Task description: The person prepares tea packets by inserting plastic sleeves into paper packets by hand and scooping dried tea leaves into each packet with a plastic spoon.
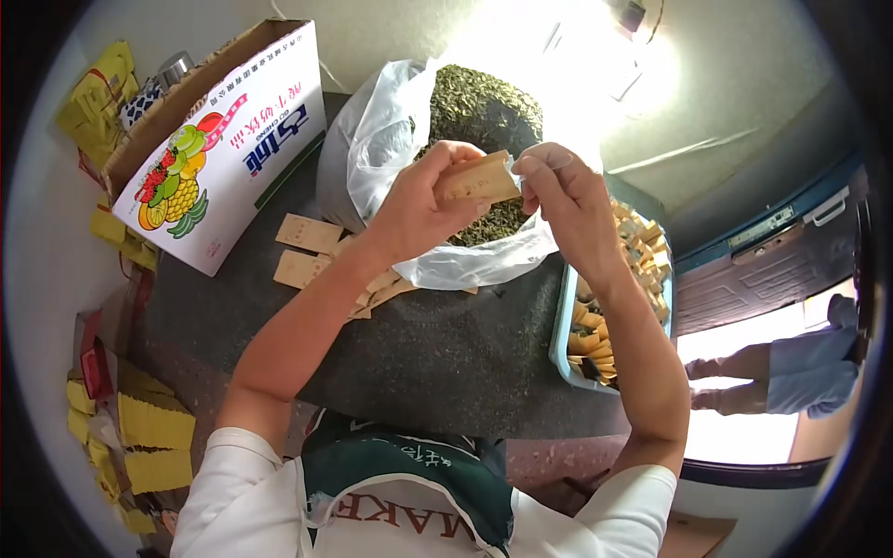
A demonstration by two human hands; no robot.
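Note:
My left hand (416,200) is closed round a small brown paper packet (482,182) with printing on its side, its mouth turned to the right. The fingers of my right hand (569,197) are pinched together at that mouth, where something thin and whitish shows; I cannot make out what it is. Both hands hover over a clear plastic bag (377,139) full of dried green-brown leaves (479,104). Flat brown paper packets (310,232) lie in a loose pile on the table, left of and below my left forearm.
Right of my right forearm stands a light blue basket (561,346) holding many filled packets (642,244). A white fruit-printed carton (233,149) stands at the table's (437,358) left end. Yellow packages (153,437) are on the left below. Another person (791,372) is by the doorway.

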